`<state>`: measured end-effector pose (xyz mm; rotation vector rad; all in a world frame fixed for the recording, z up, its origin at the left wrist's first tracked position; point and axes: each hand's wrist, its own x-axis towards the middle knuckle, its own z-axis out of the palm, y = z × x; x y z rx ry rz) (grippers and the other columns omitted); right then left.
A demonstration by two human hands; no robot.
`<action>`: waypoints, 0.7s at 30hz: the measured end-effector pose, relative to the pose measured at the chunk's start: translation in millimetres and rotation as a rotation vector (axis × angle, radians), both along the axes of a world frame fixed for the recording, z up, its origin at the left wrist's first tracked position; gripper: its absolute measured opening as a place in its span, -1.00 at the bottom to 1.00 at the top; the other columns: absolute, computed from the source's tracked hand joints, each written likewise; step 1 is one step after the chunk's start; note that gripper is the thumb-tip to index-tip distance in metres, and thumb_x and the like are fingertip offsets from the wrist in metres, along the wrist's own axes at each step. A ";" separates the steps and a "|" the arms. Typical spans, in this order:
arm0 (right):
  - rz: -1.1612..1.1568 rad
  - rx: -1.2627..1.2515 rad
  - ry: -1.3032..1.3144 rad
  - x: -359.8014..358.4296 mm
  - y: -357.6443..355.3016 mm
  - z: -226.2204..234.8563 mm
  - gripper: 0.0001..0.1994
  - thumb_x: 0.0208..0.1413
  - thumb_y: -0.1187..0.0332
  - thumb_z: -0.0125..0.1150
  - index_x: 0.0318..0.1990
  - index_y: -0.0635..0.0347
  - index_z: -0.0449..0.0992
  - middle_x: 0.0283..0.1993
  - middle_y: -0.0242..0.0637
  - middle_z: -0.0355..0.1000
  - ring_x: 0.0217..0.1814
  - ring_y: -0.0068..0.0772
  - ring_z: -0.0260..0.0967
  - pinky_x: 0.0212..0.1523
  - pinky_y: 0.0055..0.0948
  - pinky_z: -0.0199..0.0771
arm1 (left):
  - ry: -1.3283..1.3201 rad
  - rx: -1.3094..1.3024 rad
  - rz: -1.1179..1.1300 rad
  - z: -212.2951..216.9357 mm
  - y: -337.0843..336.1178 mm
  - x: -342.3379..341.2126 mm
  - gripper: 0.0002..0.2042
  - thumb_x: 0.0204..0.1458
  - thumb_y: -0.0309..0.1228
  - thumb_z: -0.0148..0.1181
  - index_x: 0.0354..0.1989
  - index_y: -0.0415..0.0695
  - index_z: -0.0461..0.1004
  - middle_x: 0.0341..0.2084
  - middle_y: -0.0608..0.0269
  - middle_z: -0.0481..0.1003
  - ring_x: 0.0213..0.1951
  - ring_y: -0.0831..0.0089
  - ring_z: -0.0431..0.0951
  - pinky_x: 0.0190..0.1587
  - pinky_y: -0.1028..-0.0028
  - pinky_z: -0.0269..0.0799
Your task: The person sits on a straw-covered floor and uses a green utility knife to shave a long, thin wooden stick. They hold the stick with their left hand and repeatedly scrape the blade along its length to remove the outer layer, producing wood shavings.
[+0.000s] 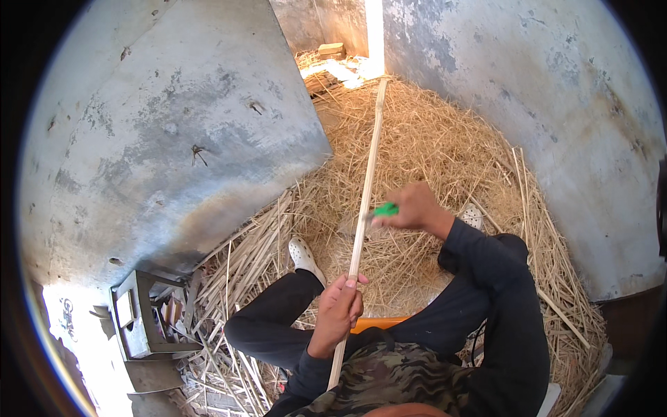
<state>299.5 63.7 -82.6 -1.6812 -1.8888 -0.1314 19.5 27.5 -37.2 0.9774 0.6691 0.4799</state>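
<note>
A long, pale bamboo strip (370,163) slants up from my lap, its far end reaching toward the bright gap between the walls. My left hand (337,307) is wrapped round its lower part, thumb along the strip. Higher up, my right hand (415,206) is closed on a small green-handled knife (385,210). Its short blade is blurred by motion and lies against or very close to the strip's right edge; I cannot tell whether it touches.
Curly shavings (431,132) cover the floor ahead. Loose split strips (253,240) lie left, and more (535,215) lie along the right wall (556,90). A grey wall (167,111) juts in at left, above a small wooden stand (142,316). A yellowish block (331,50) sits far ahead.
</note>
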 end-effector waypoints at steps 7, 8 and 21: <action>-0.171 -0.041 0.128 18.0 7.6 11.8 -0.22 -0.06 -0.52 -0.10 -0.79 0.09 0.36 -0.84 -0.29 0.18 -0.81 -0.25 0.21 -0.73 -0.24 0.16 | -0.013 0.026 -0.011 8.8 -6.5 -1.6 -0.74 0.35 -0.25 -0.18 -0.15 -0.20 0.34 -0.81 0.48 0.16 -0.79 0.73 0.10 -0.72 0.67 0.00; -0.141 -0.105 0.108 14.9 4.5 13.5 -0.23 -0.02 -0.49 -0.10 -0.77 0.09 0.39 -0.84 -0.28 0.18 -0.81 -0.25 0.20 -0.73 -0.22 0.15 | -0.022 0.015 -0.008 8.5 -7.5 -2.4 -0.74 0.35 -0.25 -0.18 -0.15 -0.19 0.34 -0.81 0.49 0.15 -0.79 0.73 0.09 -0.72 0.67 0.00; -0.428 0.028 -0.046 122.9 31.9 4.6 -0.23 0.02 -0.51 -0.20 -0.79 0.04 0.34 -0.85 -0.45 0.07 -0.82 -0.46 0.11 -0.78 -0.33 0.01 | 0.099 0.075 -0.146 14.3 -36.4 -6.9 -0.75 0.34 -0.20 -0.17 -0.17 -0.14 0.32 -0.75 0.52 0.16 -0.72 0.78 0.05 -0.67 0.66 -0.07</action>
